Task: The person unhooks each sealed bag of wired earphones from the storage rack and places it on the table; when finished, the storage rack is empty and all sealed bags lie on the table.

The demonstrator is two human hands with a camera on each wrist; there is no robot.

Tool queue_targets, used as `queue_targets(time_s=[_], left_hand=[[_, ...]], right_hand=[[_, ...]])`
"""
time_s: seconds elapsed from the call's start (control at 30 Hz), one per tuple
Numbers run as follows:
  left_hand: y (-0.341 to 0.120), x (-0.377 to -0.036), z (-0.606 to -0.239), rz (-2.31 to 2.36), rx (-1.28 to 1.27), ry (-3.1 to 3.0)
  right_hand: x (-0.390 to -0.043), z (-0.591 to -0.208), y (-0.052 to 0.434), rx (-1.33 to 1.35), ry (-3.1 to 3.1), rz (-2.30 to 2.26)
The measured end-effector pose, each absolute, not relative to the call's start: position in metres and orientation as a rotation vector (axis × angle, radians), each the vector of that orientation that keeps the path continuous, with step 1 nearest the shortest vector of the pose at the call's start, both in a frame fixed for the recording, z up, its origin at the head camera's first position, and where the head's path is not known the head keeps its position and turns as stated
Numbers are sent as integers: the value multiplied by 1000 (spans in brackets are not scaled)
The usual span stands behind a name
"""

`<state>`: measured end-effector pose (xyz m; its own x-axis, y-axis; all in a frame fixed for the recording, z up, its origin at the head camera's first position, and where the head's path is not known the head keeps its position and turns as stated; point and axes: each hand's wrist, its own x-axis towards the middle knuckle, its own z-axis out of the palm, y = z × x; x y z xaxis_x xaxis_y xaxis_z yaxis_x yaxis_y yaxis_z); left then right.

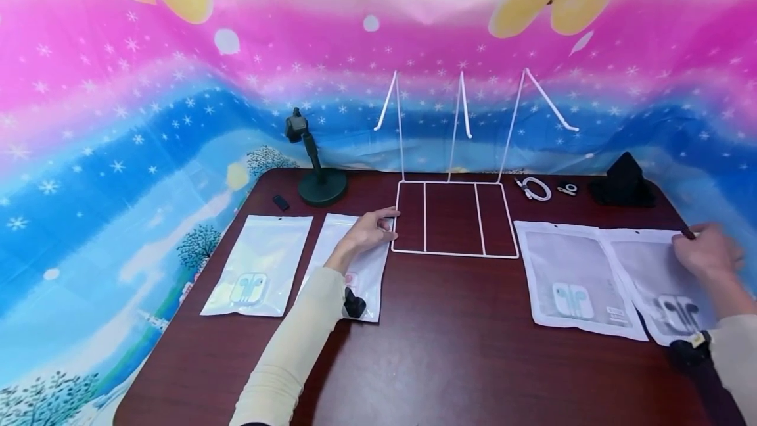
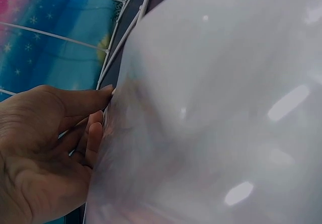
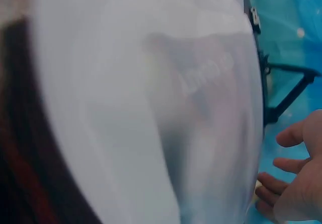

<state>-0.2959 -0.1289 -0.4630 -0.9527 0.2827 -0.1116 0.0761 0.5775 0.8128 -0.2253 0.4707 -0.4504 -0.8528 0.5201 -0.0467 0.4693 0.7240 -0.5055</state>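
Note:
Four clear zip bags printed with earphones lie flat on a dark red table [image 1: 449, 334]. My left hand [image 1: 378, 227] lies at the top right corner of the second bag from the left [image 1: 369, 275], just beside the front left corner of a white wire rack [image 1: 454, 219]. In the left wrist view the thumb and curled fingers [image 2: 93, 133] pinch that bag's edge [image 2: 216, 113]. My right hand [image 1: 698, 245], blurred, hovers at the right edge of the far right bag [image 1: 656, 275]. In the right wrist view its fingers [image 3: 289, 166] are spread beside the bag [image 3: 151, 108] and hold nothing.
Two more bags lie at the far left [image 1: 257, 265] and right of centre [image 1: 573, 278]. At the back stand a black stand with a small device [image 1: 319, 183], a coiled white cable [image 1: 535, 188] and a black object [image 1: 623, 181]. A colourful cloth hangs behind the table.

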Motion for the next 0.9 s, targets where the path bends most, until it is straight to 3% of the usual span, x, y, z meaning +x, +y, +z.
queue_targets(time_s=[0.2, 0.6, 0.9], left_hand=[[-128, -300, -459, 1232, 338, 2635], [-124, -302, -451, 1056, 348, 2721], [-140, -283, -443, 1112, 332, 2766]], right_hand=[[-224, -437, 451, -704, -2826, 830], [-225, -391, 407, -86, -2783, 959], [-219, -373, 383, 270, -2829, 862]])
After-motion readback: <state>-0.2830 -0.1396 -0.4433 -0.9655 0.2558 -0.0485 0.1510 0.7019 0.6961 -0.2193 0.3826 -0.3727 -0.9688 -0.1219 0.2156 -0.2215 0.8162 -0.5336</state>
